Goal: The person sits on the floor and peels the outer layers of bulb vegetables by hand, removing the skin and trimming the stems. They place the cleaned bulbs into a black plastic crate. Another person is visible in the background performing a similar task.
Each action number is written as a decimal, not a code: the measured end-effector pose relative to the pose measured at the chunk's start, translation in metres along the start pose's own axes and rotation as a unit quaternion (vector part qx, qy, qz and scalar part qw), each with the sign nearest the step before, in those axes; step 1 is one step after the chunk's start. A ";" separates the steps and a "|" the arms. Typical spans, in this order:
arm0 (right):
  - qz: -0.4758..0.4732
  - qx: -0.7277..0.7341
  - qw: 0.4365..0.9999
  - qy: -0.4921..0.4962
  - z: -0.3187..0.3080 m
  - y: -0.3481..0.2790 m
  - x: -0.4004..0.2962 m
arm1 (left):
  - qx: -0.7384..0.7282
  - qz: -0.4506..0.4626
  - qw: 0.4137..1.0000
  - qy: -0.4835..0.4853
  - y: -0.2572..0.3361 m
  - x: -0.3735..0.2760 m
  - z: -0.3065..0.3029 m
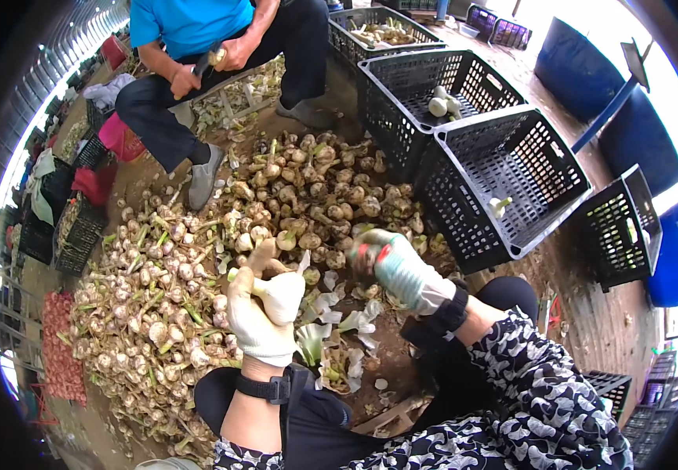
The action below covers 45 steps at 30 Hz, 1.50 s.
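My left hand (256,326), in a pale knit glove, holds a peeled white garlic bulb (286,298) by its side, with a short green stem end towards the fingers. To its right my right hand (403,273), in a light green and white glove, is closed around a small tool with red parts (383,252). Motion blur hides the tool's kind. Below and between the hands, peeled garlic skins (358,320) and cut leaf pieces lie on the ground. Ahead of both hands spreads a heap of unpeeled garlic bulbs (315,191).
Paler garlic bulbs with stalks (157,335) form a large heap at left. On the right, a black plastic crate (480,235) holds one bulb; another crate (398,111) behind holds several. Opposite sits a person (192,29) holding a knife and a bulb. Blue barrels (577,67) stand far right.
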State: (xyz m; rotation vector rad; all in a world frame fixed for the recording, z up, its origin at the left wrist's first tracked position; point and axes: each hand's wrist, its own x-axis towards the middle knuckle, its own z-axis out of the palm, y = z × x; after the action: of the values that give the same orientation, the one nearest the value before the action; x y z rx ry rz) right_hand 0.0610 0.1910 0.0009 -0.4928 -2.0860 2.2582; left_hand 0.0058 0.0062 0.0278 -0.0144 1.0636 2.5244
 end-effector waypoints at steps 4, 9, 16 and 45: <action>0.014 -0.421 0.872 -0.250 0.000 -0.002 -0.005 | 0.029 -0.014 0.998 0.061 0.005 -0.001 -0.007; -0.093 0.037 0.988 -0.119 0.030 -0.002 -0.010 | 0.029 -0.014 0.999 0.025 -0.001 -0.004 -0.007; -0.121 -0.306 0.889 -0.317 0.013 -0.006 -0.006 | -0.028 -0.014 0.999 0.029 0.005 0.001 -0.015; 0.031 0.110 0.984 -0.139 0.023 -0.004 -0.005 | 0.089 0.109 0.986 -0.085 0.008 -0.006 -0.003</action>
State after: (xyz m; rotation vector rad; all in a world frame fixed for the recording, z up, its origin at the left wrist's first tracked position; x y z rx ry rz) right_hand 0.0591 0.1678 0.0072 -0.2461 -1.9150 2.6907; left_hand 0.0080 -0.0031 0.0317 0.3801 1.2755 2.5507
